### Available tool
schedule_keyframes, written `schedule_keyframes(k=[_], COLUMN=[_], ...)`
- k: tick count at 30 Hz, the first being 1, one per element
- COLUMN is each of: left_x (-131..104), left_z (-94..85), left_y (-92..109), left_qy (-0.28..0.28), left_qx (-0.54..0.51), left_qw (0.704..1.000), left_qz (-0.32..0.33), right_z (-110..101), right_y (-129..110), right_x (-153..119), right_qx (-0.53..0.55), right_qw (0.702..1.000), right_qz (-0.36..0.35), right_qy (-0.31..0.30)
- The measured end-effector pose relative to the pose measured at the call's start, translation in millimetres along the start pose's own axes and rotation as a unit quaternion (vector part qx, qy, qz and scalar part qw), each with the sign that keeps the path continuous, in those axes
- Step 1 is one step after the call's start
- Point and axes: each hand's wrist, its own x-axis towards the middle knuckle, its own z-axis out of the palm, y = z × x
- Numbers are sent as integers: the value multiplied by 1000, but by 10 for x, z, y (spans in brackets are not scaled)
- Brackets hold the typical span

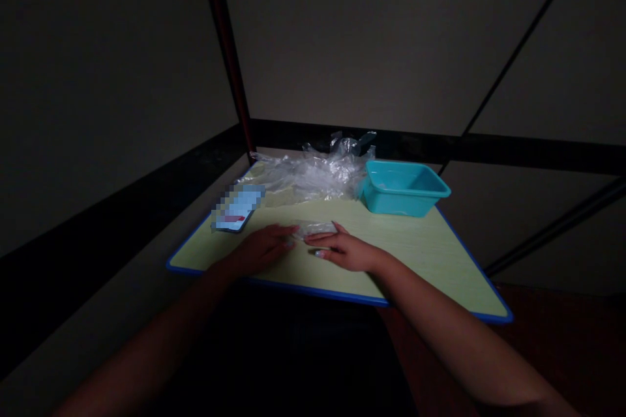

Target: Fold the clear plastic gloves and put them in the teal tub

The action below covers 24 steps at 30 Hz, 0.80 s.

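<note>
A small folded piece of clear plastic, perhaps a bag, lies flat on the pale yellow-green table near its front edge. My left hand rests at the plastic's left end, fingers stretched toward it and thumb a little apart. From the other side my right hand lies across the plastic, its fingers extended and pressing on the near edge, its thumb on the tabletop. Behind both hands spreads a crumpled heap of clear plastic bags.
A turquoise plastic basket stands at the right rear, touching the heap of bags. On the left lies a phone, partly pixelated. Blue edging runs round the table. Walls stand behind and to the left.
</note>
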Motion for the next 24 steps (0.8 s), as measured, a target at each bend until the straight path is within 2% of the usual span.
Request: schedule_keyframes(k=[8, 12, 14, 18, 21, 24], left_x=[78, 114, 142, 229, 313, 404], left_z=[73, 73, 63, 28, -21, -74], left_y=[-8, -39, -56, -64, -38, 7], left_qy=[0, 13, 13, 19, 24, 23], left_qx=[-21, -85, -127, -184, -183, -170], left_qw=[1000, 995, 989, 978, 976, 979], left_qz=[-7, -51, -72, -98, -114, -114], right_z=[-10, -88, -126, -145, -122, -102], right_y=[-3, -13, -7, 34, 72, 94], right_x=[-16, -53, -66, -72, -61, -45], right_qx=[-7, -14, -5, -35, -53, -25], right_qw=[1000, 996, 993, 993, 992, 992], right_qz=[-1, -30, -61, -77, -69, -74], right_qy=[13, 85, 101, 86, 89, 95])
